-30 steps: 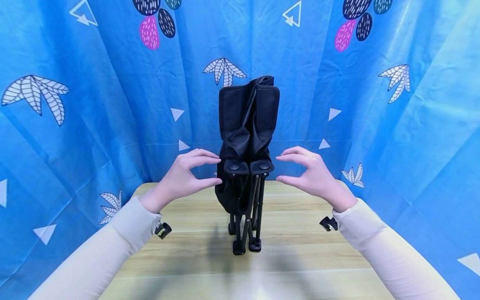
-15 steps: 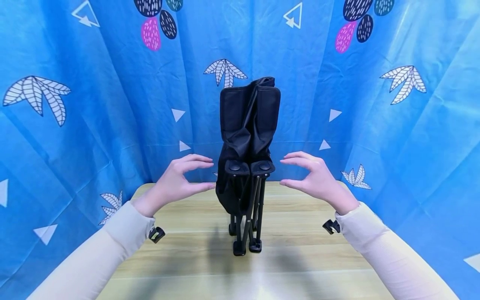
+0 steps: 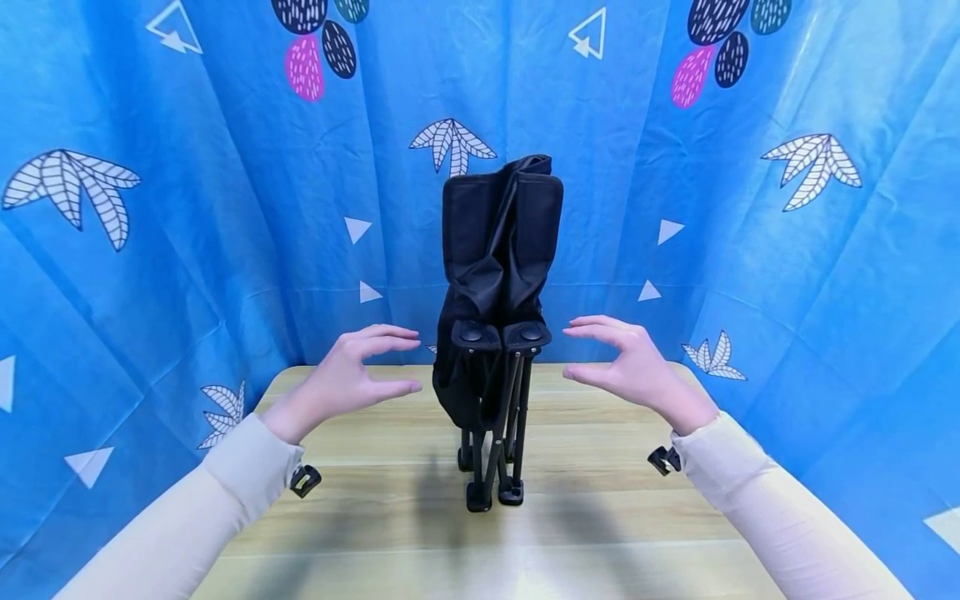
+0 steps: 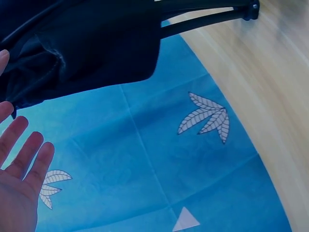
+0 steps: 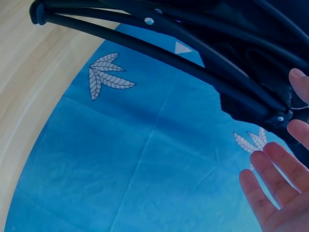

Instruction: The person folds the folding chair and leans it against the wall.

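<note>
A folded black camping chair (image 3: 498,283) stands upright on the wooden table in the head view, its fabric bunched above thin black legs with footed ends. To its left is my left hand (image 3: 356,371), thumb and fingers spread apart with a gap to the fabric. My right hand (image 3: 626,362) mirrors it on the other side, also apart from the chair. Dark chair fabric (image 4: 96,48) fills the top of the left wrist view, beyond the relaxed fingers. The right wrist view has the crossed leg tubes (image 5: 159,53) above the spread fingers of that hand.
The pale wood table (image 3: 360,500) has rounded far corners. A blue patterned curtain (image 3: 360,167) hangs right behind it and along both sides. Each wrist carries a small black clip-like piece, the left one (image 3: 305,481) and the right one (image 3: 663,460).
Both hands have drawn away from the chair, outward and slightly down, the left one further. The chair stays standing in the same place.
</note>
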{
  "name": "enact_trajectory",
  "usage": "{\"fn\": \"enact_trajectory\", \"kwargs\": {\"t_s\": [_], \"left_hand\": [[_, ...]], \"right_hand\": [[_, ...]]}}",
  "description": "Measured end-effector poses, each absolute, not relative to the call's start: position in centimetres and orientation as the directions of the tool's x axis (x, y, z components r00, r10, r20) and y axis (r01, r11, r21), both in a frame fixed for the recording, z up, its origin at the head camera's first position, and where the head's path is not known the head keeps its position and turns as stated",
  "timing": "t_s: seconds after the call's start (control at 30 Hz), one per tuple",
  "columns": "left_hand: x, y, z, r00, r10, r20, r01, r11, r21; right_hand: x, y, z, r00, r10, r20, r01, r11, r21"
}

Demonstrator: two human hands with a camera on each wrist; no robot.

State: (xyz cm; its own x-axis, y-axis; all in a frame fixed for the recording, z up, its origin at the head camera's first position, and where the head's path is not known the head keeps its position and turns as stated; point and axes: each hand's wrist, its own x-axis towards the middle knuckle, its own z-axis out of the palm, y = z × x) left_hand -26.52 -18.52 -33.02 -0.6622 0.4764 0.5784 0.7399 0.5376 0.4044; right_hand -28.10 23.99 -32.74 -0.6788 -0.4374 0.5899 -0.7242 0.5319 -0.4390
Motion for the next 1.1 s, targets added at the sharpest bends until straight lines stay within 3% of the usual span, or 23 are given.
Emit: {"fn": "enact_trajectory", "kwargs": {"t_s": [1.1], "left_hand": [[-26.3, -18.3, -39.5, -0.772, 0.461, 0.437, 0.635, 0.58, 0.51]], "right_hand": [[-28.2, 24.6, -38.9, -0.769, -0.458, 0.446, -0.638, 0.599, -0.485]]}}
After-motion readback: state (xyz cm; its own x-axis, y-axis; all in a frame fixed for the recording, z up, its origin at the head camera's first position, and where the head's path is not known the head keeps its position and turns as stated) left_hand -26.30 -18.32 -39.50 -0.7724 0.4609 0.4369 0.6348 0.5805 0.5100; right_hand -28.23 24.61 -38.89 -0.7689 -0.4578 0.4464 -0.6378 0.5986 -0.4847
